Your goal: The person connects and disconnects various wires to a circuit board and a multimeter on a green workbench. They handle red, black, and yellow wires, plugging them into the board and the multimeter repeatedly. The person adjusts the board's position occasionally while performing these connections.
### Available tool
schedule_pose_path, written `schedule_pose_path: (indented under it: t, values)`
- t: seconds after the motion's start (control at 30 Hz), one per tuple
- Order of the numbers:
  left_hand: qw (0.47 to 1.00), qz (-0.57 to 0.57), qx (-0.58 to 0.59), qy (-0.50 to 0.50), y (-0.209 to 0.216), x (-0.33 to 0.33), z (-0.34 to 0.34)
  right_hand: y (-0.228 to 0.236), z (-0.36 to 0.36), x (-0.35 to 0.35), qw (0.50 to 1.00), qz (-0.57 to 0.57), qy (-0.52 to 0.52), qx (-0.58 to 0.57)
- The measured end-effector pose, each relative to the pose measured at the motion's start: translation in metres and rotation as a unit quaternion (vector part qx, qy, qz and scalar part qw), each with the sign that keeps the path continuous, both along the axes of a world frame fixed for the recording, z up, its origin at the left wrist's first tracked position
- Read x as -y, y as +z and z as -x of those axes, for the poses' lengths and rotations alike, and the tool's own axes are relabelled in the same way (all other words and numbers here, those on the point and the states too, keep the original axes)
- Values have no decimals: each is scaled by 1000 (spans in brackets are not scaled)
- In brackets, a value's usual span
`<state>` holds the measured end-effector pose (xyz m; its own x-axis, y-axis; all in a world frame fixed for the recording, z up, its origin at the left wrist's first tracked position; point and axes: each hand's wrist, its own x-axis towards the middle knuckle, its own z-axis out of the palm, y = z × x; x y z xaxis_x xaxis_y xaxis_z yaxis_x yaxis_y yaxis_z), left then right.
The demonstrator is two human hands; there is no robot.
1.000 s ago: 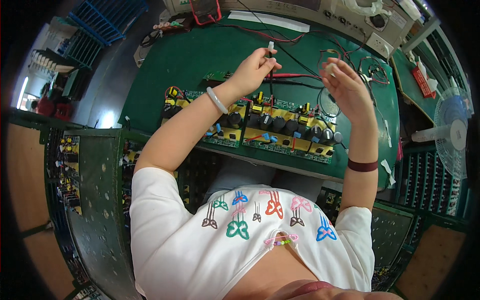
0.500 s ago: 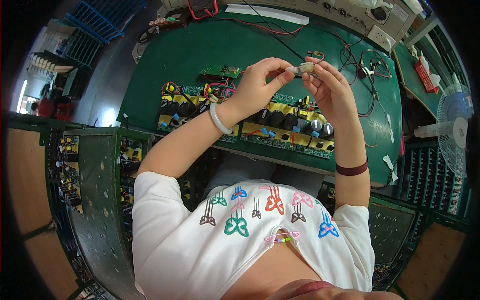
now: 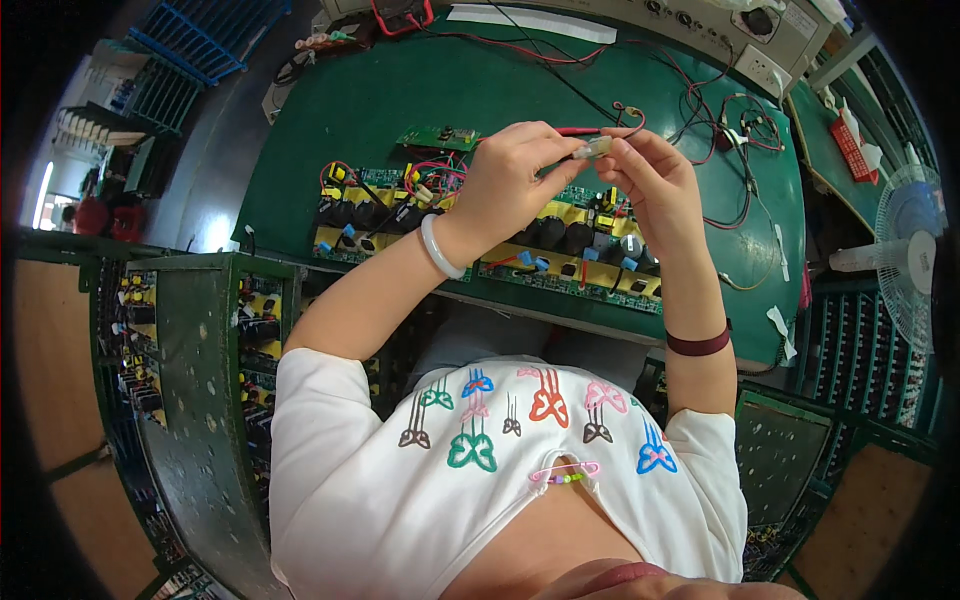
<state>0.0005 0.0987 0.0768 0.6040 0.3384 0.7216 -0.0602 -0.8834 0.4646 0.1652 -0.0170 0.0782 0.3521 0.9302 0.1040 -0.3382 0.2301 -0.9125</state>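
Note:
Both hands meet above the circuit boards on the green table. My left hand (image 3: 512, 180) is closed, thumb and forefinger pinching one end of a small whitish, translucent wire connector (image 3: 597, 148). My right hand (image 3: 655, 178) pinches the other end, where a yellowish part and a wire (image 3: 636, 118) show. The fingers hide whether the two ends are joined. Just beyond the fingertips is a red test probe (image 3: 577, 131); whether a hand touches it I cannot tell. Under my wrists lie a right circuit board (image 3: 555, 268) and a left circuit board (image 3: 345, 240), with black capacitors and yellow parts.
A small green board (image 3: 440, 138) sits behind the left circuit board. Tangled red and black leads (image 3: 735, 140) spread across the back right, before a grey instrument (image 3: 690, 25). A red meter (image 3: 403, 14) is at the back. A fan (image 3: 908, 240) stands at the right.
Both hands have shifted slightly, the right one a little down and left, with the connector. The red probe now shows beyond the fingertips.

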Motion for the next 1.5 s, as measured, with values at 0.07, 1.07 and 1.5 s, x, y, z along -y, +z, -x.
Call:
schedule_pose_path:
  t: [0.07, 1.07, 1.5]
  values:
    - [1000, -12, -9, 4, -1, 0, 0, -3, 1, 1, 999, 15, -18, 30]
    - [991, 90, -71, 65, 0, 46, 98, -67, -242, 0, 458, 414, -206, 759]
    - [989, 129, -49, 47, -7, 75, 106, -89, -274, 24, 629, 359, -239, 647]
